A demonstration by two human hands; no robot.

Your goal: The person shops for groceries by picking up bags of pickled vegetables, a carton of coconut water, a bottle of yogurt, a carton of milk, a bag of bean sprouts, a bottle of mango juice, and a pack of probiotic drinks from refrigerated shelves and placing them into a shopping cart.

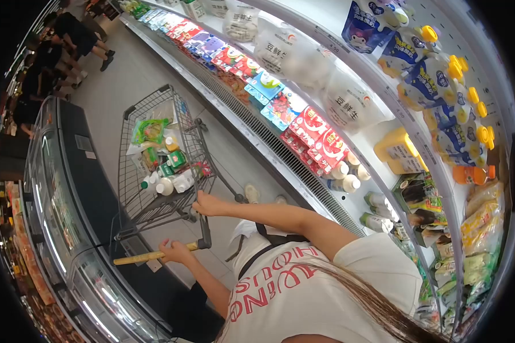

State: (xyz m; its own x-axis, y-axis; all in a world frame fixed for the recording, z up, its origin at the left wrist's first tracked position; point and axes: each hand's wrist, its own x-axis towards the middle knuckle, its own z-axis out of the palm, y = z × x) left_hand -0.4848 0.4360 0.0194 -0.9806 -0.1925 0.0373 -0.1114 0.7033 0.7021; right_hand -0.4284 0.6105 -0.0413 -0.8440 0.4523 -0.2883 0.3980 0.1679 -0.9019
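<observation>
A grey wire shopping cart point(133, 197) stands in the aisle in front of me. Its yellow handle point(140, 259) is gripped by my left hand point(176, 251), the fingers curled round the bar. My right hand point(208, 204) is closed at the cart's near right corner, apparently on the metal frame; the exact grip is partly hidden. Inside the cart lie a green bag of vegetables point(149, 131), a green-and-white carton point(176, 159), a white bottle point(165, 186) and other packages.
On the right runs a refrigerated shelf with red yogurt packs point(315, 137), bagged 豆鲜生 items point(349, 108) and yellow-capped pouches point(423, 86). A glass-topped freezer case point(51, 188) borders the left. Several people point(77, 34) are at the far left of the aisle.
</observation>
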